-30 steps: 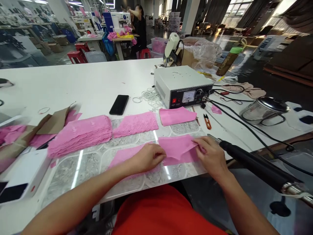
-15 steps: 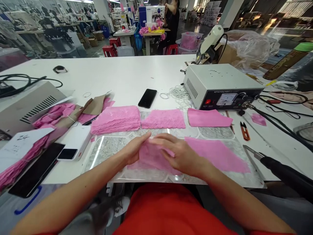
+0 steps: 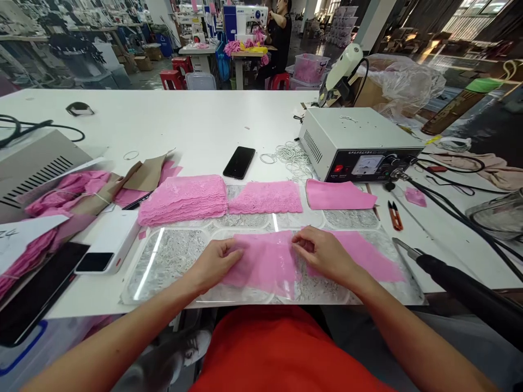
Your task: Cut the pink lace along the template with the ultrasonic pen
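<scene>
Between my hands a thin pink fabric piece (image 3: 265, 261) hangs just over the marble-patterned mat (image 3: 171, 256). My left hand (image 3: 216, 261) pinches its upper left corner, and my right hand (image 3: 321, 251) pinches the upper right one. Partly behind my right hand, another pink fabric piece (image 3: 368, 258) lies flat on the mat. Beyond my hands sit a thick stack of pink lace pieces (image 3: 183, 198), a lower pile of pink lace (image 3: 267, 197) and a smooth pink piece (image 3: 341, 195).
A grey control box (image 3: 359, 144) with cables stands at the back right. A black-handled hot tool (image 3: 457, 283) juts in at the right, near orange snips (image 3: 394, 216). Phones, a white power bank (image 3: 110, 239) and pink bundles crowd the left. A person (image 3: 280, 43) sits at a sewing machine beyond.
My hands have moved apart, from close together over bunched fabric to either side of it. The pink piece is now spread out between them. The view has shifted slightly.
</scene>
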